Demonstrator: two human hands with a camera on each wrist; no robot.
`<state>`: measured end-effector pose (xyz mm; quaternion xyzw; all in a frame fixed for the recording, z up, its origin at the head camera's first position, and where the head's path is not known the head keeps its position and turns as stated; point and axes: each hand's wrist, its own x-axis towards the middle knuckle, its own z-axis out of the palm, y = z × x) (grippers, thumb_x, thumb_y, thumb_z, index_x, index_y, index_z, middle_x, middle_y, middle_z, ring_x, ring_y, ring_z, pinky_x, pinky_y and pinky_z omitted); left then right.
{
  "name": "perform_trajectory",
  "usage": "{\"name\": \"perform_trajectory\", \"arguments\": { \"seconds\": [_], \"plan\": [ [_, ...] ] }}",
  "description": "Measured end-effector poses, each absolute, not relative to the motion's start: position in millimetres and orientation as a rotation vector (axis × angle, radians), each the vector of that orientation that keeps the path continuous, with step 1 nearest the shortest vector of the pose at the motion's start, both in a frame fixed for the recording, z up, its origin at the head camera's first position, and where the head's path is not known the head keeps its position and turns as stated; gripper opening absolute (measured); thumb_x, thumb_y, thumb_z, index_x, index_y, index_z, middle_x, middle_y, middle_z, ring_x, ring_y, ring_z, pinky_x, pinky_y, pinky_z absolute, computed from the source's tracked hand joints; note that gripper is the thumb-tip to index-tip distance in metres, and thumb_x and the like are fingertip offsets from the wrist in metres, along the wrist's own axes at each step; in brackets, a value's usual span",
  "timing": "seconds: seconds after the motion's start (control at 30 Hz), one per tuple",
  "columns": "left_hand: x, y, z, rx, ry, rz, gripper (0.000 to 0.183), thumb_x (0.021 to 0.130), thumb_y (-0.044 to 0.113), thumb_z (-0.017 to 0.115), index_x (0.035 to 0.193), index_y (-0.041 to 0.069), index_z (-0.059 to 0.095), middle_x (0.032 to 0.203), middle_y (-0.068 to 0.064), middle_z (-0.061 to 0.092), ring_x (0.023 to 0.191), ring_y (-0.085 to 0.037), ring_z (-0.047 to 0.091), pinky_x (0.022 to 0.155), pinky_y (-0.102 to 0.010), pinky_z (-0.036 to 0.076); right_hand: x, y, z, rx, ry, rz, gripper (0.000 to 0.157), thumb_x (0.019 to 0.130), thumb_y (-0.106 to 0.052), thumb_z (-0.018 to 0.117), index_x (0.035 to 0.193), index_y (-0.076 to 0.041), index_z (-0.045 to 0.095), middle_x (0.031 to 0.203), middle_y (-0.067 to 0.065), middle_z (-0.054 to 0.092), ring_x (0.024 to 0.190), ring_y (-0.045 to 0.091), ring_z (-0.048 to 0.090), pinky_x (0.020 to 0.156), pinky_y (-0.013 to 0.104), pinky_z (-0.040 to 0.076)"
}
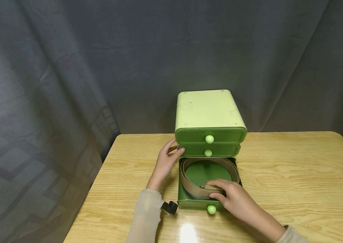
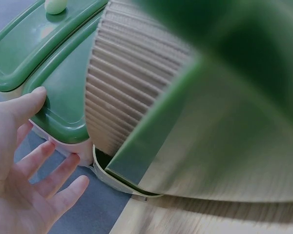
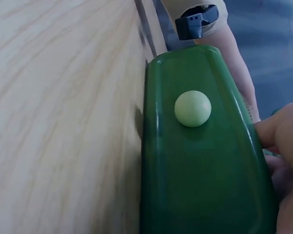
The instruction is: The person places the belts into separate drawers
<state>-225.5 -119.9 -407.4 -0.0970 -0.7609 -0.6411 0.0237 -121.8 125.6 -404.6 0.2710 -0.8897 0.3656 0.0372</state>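
A small green cabinet (image 1: 209,108) has its bottom drawer (image 1: 183,195) pulled out. Inside that drawer lies a coiled tan ribbed belt (image 1: 194,189), standing on its edge in a wide loop. My right hand (image 1: 235,199) pinches the belt at the loop's near side, thumb toward me. In the right wrist view, the drawer front hides the belt part between the fingers. My left hand (image 1: 165,165) rests against the cabinet's left side, its thumb on the middle drawer's front (image 2: 66,97). In the left wrist view its other fingers are spread and nearly straight by the side.
Light green round knobs, such as the bottom one (image 1: 211,209), stick out from the drawers. The cabinet stands on a wooden table (image 1: 296,175), with a grey curtain (image 1: 147,67) behind. A black wrist mount (image 1: 170,207) sits on the left sleeve, near the bottom drawer.
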Motion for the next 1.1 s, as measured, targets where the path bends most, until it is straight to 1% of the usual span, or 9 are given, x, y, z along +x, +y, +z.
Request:
{"name": "perform_trajectory", "arguments": {
  "seconds": [0.3,0.5,0.57,0.67,0.77,0.93,1.1],
  "plan": [
    [-226,-119,-408,-0.297,-2.363,-1.979,0.059,0.097,0.026,0.067,0.151,0.019,0.044,0.154,-0.008,0.038,0.131,-0.032,0.048,0.100,-0.045,0.049,-129,128,-401,0.878,-2.830,1.224,0.028,0.089,-0.007,0.071,0.117,-0.008,0.070,0.114,0.004,0.071,0.105,0.025,0.067,0.086,0.042,0.056],
    [-226,-119,-407,-0.301,-2.364,-1.979,0.058,0.097,0.025,0.067,0.150,0.019,0.044,0.154,-0.008,0.038,0.131,-0.033,0.048,0.099,-0.045,0.049,-134,131,-402,0.936,-2.862,1.260,0.026,0.092,-0.010,0.070,0.118,-0.009,0.071,0.114,0.003,0.071,0.103,0.020,0.067,0.087,0.044,0.055],
    [-225,-119,-407,-0.300,-2.361,-1.980,0.058,0.097,0.025,0.067,0.150,0.020,0.045,0.154,-0.008,0.038,0.130,-0.033,0.048,0.099,-0.045,0.049,-136,132,-402,0.969,-2.856,1.262,0.025,0.091,-0.011,0.070,0.116,-0.009,0.071,0.111,0.001,0.071,0.102,0.018,0.067,0.086,0.042,0.055],
    [-225,-119,-407,-0.304,-2.358,-1.976,0.058,0.097,0.025,0.067,0.150,0.019,0.045,0.154,-0.008,0.039,0.130,-0.033,0.048,0.099,-0.045,0.049,-140,133,-404,1.009,-2.856,1.319,0.025,0.092,-0.012,0.070,0.116,-0.008,0.072,0.109,0.000,0.071,0.101,0.016,0.065,0.083,0.036,0.056],
    [-225,-119,-407,-0.305,-2.361,-1.971,0.057,0.097,0.024,0.066,0.150,0.018,0.045,0.154,-0.008,0.039,0.130,-0.032,0.048,0.100,-0.045,0.049,-143,135,-406,1.026,-2.871,1.397,0.026,0.092,-0.013,0.070,0.117,-0.007,0.071,0.109,0.001,0.071,0.099,0.015,0.065,0.080,0.032,0.055],
    [-226,-119,-407,-0.301,-2.360,-1.974,0.057,0.097,0.025,0.066,0.150,0.020,0.046,0.154,-0.007,0.039,0.131,-0.032,0.048,0.100,-0.045,0.049,-145,136,-405,1.037,-2.889,1.465,0.024,0.092,-0.016,0.070,0.115,-0.009,0.072,0.108,0.000,0.071,0.098,0.012,0.064,0.079,0.029,0.054],
    [-225,-119,-407,-0.287,-2.361,-1.986,0.058,0.097,0.028,0.067,0.150,0.021,0.045,0.154,-0.006,0.038,0.131,-0.031,0.048,0.100,-0.045,0.048,-148,135,-404,1.071,-2.905,1.585,0.021,0.091,-0.011,0.071,0.112,-0.008,0.073,0.101,-0.001,0.070,0.088,0.007,0.061,0.072,0.026,0.052]
  ]
}}
